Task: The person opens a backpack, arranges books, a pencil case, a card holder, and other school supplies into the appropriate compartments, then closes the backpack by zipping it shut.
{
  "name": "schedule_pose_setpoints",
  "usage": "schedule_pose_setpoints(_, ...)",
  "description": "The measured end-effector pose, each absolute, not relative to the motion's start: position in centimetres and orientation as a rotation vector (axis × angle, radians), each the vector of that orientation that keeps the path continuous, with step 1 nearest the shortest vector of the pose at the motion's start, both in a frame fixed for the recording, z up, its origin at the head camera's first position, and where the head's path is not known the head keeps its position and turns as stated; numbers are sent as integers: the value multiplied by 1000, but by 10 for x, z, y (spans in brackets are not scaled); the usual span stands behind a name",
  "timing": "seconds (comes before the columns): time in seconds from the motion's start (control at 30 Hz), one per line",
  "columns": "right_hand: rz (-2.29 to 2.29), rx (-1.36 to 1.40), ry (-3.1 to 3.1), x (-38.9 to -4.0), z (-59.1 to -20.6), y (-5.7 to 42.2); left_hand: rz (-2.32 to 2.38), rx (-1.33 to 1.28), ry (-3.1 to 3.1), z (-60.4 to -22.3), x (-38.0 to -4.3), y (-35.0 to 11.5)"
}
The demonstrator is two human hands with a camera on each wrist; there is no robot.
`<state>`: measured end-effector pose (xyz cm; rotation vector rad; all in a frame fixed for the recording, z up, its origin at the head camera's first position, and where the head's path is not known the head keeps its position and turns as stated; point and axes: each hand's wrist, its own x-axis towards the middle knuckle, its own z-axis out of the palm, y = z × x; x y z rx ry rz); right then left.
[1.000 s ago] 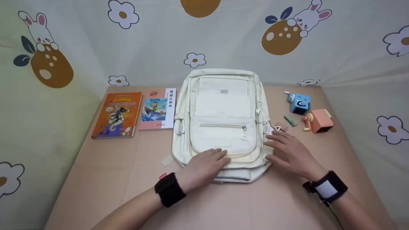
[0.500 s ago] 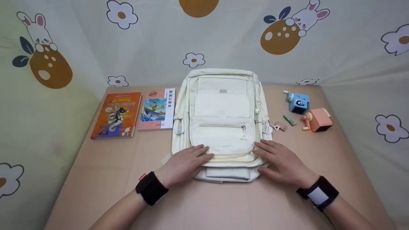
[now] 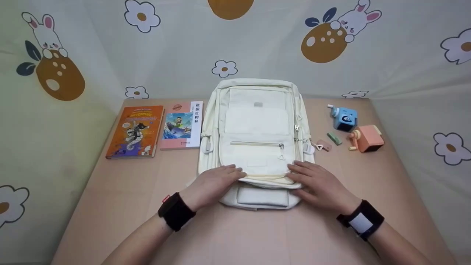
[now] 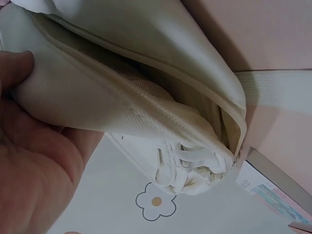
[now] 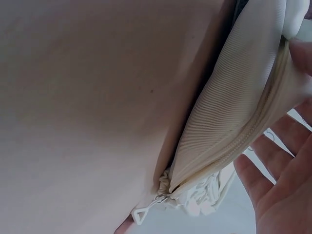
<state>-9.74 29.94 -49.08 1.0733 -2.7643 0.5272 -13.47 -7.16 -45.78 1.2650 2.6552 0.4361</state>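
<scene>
1. a white backpack [image 3: 257, 119] lies on the pale pink table [image 3: 228, 239], with its front side up.
2. the left hand [image 3: 214, 186] is at the lower left part of it, with the fingers over the front.
3. the right hand [image 3: 322, 184] is at the lower right part, in a similar way.
4. each wrist wears a black band [image 3: 177, 212].
5. to the left lie an orange book [image 3: 136, 132] and, between it and the backpack, a pink-and-white book [image 3: 182, 125].
6. to the right stand a blue box [image 3: 346, 119] and a pink box [image 3: 369, 138], each with a crank [image 3: 334, 112].
7. a small green piece [image 3: 334, 138] lies near these boxes.
8. behind the table there is a pale cloth [image 3: 184, 36] with printed rabbits and flowers.
</scene>
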Motion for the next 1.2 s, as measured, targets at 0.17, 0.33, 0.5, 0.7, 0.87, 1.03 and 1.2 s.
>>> schedule_pose_setpoints(0.17, 588, 1016, -2772, -101, -489, 297, 500, 1335, 2721, -451, -138, -70)
schedule_pose_setpoints(0.33, 642, 953, -2772, -109, -484, 298, 617, 1366, 2746, -441, -143, -70)
schedule_pose_setpoints(0.5, 755, 897, -2722, -123, -478, 300, 760, 1330, 2744, -427, -148, -69)
schedule_pose_setpoints(0.7, 860, 865, -2666, -138, -474, 303, 905, 1320, 2766, -412, -157, -68)
schedule_pose_setpoints(0.87, 866, 876, -2606, -152, -473, 305, 1023, 1350, 2765, -402, -162, -68)
schedule_pose_setpoints(1.03, 885, 868, -2553, -164, -469, 306, 1084, 1349, 2761, -394, -168, -69)
schedule_pose_setpoints(1.2, 961, 685, -2632, -170, -459, 300, 1143, 1265, 2727, -391, -173, -69)
